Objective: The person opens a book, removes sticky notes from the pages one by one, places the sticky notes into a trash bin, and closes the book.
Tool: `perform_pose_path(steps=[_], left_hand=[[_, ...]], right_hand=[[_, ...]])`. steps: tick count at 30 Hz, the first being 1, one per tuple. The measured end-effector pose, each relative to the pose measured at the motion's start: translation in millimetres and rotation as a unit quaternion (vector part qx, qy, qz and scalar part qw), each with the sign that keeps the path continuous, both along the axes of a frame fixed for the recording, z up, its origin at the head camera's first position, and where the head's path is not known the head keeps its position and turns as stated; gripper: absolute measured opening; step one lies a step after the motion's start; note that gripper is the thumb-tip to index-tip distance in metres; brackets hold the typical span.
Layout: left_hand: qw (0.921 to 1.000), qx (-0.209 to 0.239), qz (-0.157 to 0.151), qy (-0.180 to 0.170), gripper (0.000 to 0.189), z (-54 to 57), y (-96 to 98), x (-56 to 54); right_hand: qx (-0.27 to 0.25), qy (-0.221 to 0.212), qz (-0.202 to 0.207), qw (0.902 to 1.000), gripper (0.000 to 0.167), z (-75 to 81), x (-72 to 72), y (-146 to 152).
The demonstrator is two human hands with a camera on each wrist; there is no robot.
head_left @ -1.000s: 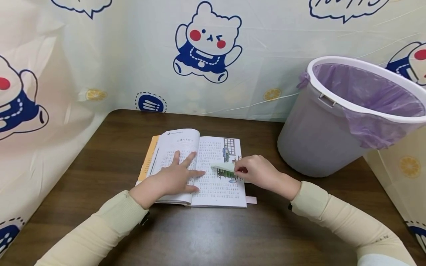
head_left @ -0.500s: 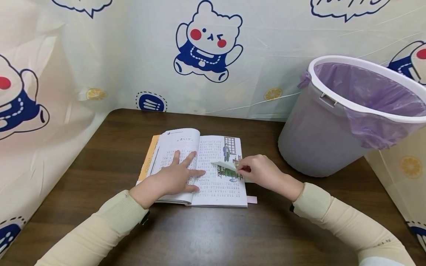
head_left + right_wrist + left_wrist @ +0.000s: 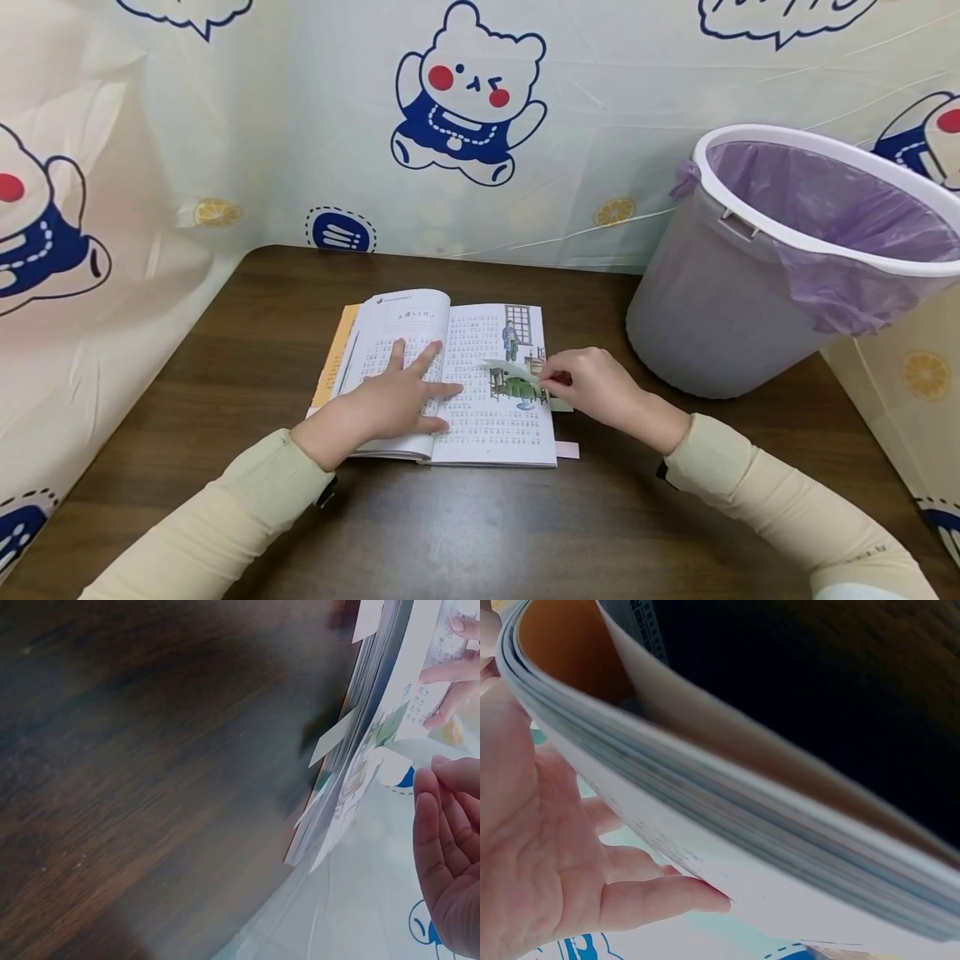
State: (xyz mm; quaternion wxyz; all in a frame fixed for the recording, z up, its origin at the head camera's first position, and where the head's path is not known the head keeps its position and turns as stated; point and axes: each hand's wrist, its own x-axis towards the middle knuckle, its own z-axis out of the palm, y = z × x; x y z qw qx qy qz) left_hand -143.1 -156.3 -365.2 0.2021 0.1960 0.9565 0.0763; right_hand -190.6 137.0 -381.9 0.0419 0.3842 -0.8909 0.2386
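Left hand (image 3: 401,400): laid open across the open book (image 3: 487,446), palm side down over the left page, with fingers spread and straight, reaching to and past the gutter. Right hand (image 3: 588,383): pinching one end of a pale-green paper strip (image 3: 510,368) between thumb and finger, near the right page's outer edge; free end angled leftward over the colour illustration (image 3: 517,333). Cannot tell whether stuck to the page.

Left wrist view: palm of left hand visible only here, plus page stack (image 3: 720,795) edge-on, curving, with orange surface (image 3: 577,652) inside the curl. From the head: orange only as a strip down the book's left side.

Right wrist view: three index tabs projecting from the fore-edge. From the head: only two, pink tab (image 3: 567,450) and pale-green tab (image 3: 561,406); third tab (image 3: 311,802) not discernible there. Pinched strip foreshortened here, hard to make out.

Farther out: brown wood-grain desk (image 3: 450,533) under the book. Head view only: grey waste bin (image 3: 705,308) to the right, with purple liner (image 3: 817,192) folded over the rim. Behind: bear-print curtain (image 3: 315,108), in patches also in both wrist views.
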Motion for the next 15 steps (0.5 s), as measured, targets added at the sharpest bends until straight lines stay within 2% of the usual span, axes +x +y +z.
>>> perform_pose_path(steps=[8, 11, 15], left_hand=[[1.0000, 0.006, 0.002, -0.002, 0.057, -0.7, -1.1, 0.0], [1.0000, 0.006, 0.003, -0.002, 0.057, -0.6, -1.1, -0.1], [1.0000, 0.007, 0.005, -0.004, 0.057, -0.5, -1.1, 0.0]], right_hand=[[-0.029, 0.030, -0.009, 0.9991, 0.008, 2.0, -0.4, 5], [-0.043, 0.015, -0.016, 0.9988, 0.007, 3.0, -1.7, 8], [-0.070, -0.027, -0.038, 0.9965, 0.008, 7.7, -3.1, 15]])
